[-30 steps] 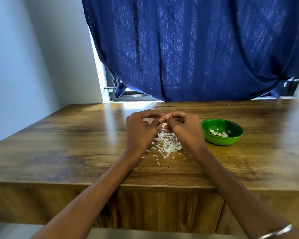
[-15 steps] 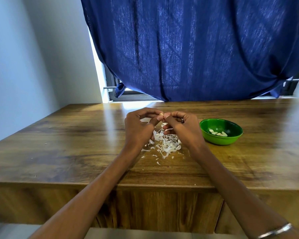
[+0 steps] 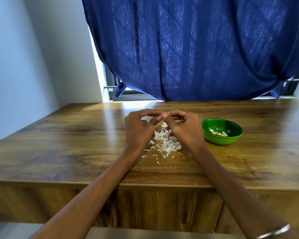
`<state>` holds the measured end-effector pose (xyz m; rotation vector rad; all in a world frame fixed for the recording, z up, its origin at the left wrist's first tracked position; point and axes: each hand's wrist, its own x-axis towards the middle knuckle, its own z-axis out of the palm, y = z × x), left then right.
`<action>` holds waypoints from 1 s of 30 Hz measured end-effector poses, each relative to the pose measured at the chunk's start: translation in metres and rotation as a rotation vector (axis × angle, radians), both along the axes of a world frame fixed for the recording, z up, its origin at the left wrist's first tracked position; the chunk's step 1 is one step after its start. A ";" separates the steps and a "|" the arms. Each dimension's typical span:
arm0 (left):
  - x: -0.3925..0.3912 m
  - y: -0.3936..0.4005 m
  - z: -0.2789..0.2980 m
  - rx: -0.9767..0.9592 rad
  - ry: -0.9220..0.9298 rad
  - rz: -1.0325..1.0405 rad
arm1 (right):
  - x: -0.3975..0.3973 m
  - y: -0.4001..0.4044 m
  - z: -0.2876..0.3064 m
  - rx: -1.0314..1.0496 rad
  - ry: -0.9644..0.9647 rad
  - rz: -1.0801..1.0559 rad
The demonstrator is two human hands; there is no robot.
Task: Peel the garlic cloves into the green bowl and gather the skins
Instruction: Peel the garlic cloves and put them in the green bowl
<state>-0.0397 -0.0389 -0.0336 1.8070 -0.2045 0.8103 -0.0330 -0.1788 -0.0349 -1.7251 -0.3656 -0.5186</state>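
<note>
Daylight enters beneath the blue curtain [image 3: 197, 49], laying bright glare on the far table [image 3: 59, 152]. The picture is sharp centrally, with wide-angle bending at the edges.

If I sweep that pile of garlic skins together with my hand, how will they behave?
The garlic skins look thin and papery, so probably very light and floppy, likely to scatter or cling to fingers. Stray flakes already lie apart on the wooden table, so some may slide away. They should crumple rather than break.
</note>
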 end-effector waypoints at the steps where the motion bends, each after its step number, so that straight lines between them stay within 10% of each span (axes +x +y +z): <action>1: 0.000 0.000 0.000 0.015 -0.005 0.003 | 0.001 0.000 -0.001 -0.018 -0.012 -0.018; 30: -0.003 -0.002 0.003 -0.059 0.024 -0.127 | 0.000 0.002 0.003 0.005 0.084 0.061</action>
